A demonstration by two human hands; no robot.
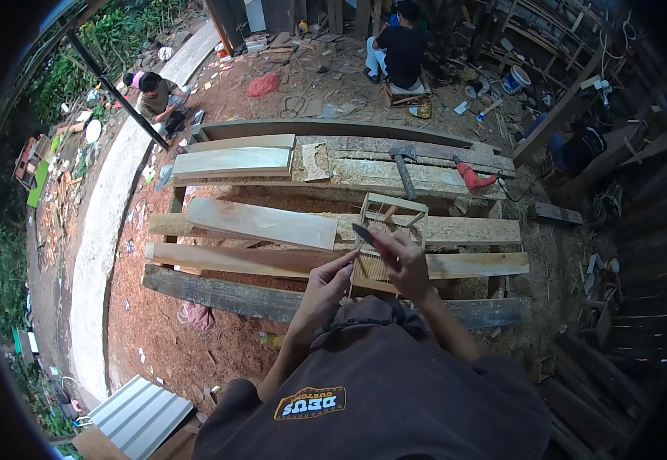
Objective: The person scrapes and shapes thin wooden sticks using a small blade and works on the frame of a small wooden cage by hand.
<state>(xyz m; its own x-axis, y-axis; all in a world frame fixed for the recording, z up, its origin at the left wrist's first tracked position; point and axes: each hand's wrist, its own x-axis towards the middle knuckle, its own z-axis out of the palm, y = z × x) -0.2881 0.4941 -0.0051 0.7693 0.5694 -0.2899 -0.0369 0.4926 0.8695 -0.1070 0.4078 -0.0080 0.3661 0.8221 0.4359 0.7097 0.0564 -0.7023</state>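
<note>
The right hand (401,264) has its fingers wrapped around a dark-bladed knife (363,234), whose blade points up and away to the left, over the near part of a small slatted wooden frame (370,269). The left hand (327,285) is beside the frame's left edge, its thumb and fingers drawn together at the tips; whether they pinch anything is too small to tell. The frame rests on the plank table (479,265), just to the right of a pale board (264,223). Beyond it, on the far planks, an axe (403,153) lies to the left of a red power tool (473,176).
</note>
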